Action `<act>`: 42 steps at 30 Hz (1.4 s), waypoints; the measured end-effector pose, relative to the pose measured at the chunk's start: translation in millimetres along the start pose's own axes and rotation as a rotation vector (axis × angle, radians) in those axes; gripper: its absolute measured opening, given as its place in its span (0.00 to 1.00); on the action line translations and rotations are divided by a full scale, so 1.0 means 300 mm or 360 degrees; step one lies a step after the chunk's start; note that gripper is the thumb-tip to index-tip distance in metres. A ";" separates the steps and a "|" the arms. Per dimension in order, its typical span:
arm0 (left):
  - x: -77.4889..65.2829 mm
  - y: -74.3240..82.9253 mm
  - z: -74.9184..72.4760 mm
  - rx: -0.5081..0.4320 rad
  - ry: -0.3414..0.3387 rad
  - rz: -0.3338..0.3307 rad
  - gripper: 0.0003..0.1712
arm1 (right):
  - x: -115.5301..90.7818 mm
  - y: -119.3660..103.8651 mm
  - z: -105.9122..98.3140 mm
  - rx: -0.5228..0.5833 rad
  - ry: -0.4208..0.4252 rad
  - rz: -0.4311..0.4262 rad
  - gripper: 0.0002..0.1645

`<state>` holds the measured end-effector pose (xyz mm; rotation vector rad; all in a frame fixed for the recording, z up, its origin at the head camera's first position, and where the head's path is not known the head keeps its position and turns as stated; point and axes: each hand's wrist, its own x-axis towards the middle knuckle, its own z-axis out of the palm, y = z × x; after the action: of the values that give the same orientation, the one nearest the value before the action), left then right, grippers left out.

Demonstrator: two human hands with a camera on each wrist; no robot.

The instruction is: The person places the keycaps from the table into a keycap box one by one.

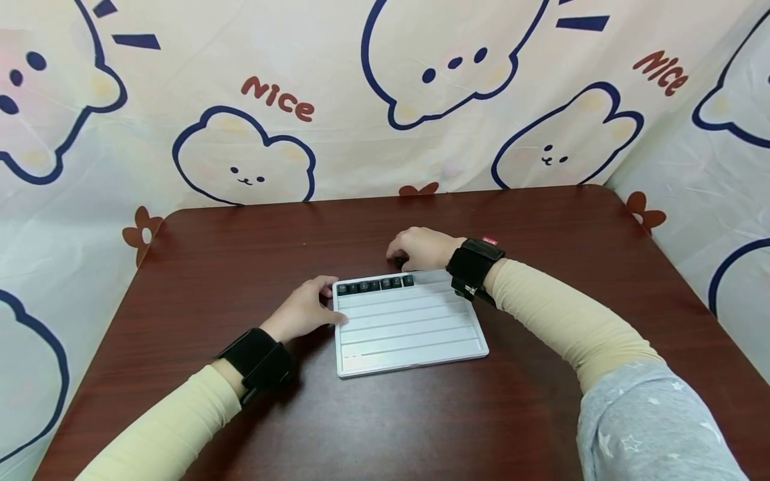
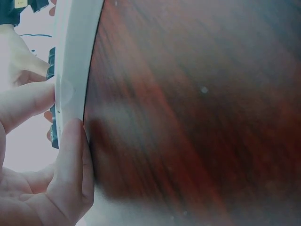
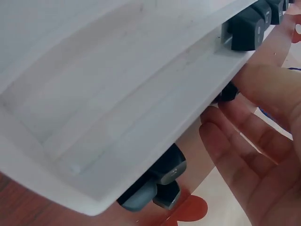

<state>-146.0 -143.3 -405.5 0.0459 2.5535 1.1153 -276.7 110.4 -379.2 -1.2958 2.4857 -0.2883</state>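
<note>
A white ridged keycap tray [image 1: 409, 327] lies on the dark wooden table, with several black keycaps [image 1: 375, 286] lined up from the left along its top row. My left hand [image 1: 303, 310] grips the tray's left edge near the upper corner, the thumb [image 2: 28, 103] over the rim and the fingers along the side. Beyond the tray's far edge, my right hand [image 1: 426, 248] pinches a dark keycap [image 3: 228, 92] between thumb and fingertips. Part of that keycap is hidden behind the rim. Loose keycaps [image 3: 153, 188] show past the tray's far edge in the right wrist view, partly covered by it.
The brown table [image 1: 391, 427] extends around the tray on every side. Behind it and along both sides hangs a pale cloth [image 1: 343, 153] printed with cartoon bears. Black bands [image 1: 257, 361] wrap both wrists.
</note>
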 end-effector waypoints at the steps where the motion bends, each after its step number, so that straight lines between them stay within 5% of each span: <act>1: 0.000 0.001 0.000 0.0001 0.0003 -0.0001 0.46 | 0.001 -0.001 -0.001 -0.0006 0.0002 -0.0001 0.18; 23: -0.003 0.000 0.004 -0.0020 0.0010 0.0021 0.45 | -0.022 0.006 -0.008 -0.0093 0.0083 -0.0018 0.13; 42: -0.006 0.000 0.001 -0.0007 -0.0006 0.0014 0.45 | -0.161 0.034 -0.027 0.0025 0.0237 0.0074 0.17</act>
<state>-144.3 -143.5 -405.1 0.0579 2.5498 1.1232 -261.5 156.0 -365.9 -1.2500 2.6271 -0.4063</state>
